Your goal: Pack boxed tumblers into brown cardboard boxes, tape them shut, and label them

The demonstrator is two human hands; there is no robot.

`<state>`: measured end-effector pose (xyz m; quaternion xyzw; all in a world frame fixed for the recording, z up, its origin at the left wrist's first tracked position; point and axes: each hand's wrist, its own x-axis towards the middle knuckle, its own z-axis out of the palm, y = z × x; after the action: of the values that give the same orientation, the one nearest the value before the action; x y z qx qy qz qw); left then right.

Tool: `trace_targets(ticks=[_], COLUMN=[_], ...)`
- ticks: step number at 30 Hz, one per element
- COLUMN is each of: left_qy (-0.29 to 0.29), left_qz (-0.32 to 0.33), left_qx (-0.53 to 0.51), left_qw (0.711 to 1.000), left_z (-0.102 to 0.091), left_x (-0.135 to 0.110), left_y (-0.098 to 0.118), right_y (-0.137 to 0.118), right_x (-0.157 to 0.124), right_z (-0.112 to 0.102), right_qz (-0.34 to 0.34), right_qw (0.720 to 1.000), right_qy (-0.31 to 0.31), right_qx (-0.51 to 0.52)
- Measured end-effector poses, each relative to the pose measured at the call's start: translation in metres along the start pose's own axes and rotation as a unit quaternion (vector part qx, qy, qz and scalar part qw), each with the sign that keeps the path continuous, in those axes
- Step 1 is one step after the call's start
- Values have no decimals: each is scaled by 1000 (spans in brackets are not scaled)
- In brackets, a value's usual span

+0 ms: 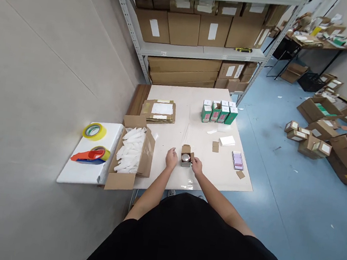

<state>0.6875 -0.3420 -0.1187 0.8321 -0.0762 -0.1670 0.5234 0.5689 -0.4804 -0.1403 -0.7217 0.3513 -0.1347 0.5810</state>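
Observation:
A small box (185,164) stands upright on the table with its top flaps up. Inside it shows a round, silvery lid (185,157); the rest of that item is hidden by the walls. My right hand (197,166) is closed at the right side, fingers pinching a brown flap of the box. To the left, my left hand (171,158) is held a little apart from the box, fingers loosely curled and nothing visible in them. Further right lie a brown cardboard square (215,146), a white stack of paper (227,141) and a purple-and-white stack (237,160).
Several green-and-white boxes (215,111) stand at the table's back right. Flattened cardboard (146,110) lies back left. A carton (147,154) of white packets stands left, beside yellow tape (94,131) and a red tape dispenser (90,155). Behind rises a shelf rack (199,53) with boxes.

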Motion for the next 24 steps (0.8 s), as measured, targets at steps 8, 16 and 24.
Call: trace_targets(ticks=[8, 16, 24], left_qy=[-120, -141, -175], left_qz=[-69, 33, 95], left_qx=[-92, -36, 70], left_qw=[986, 989, 978], left_z=[21, 10, 1], left_x=[9, 6, -16], left_y=[-12, -8, 0], right_y=[-2, 8, 5], right_x=[3, -14, -7], right_z=[-1, -12, -21], right_qz=[-51, -40, -51], right_qw=[989, 997, 998], right_qy=[-79, -57, -47], right_qx=[-115, -20, -5])
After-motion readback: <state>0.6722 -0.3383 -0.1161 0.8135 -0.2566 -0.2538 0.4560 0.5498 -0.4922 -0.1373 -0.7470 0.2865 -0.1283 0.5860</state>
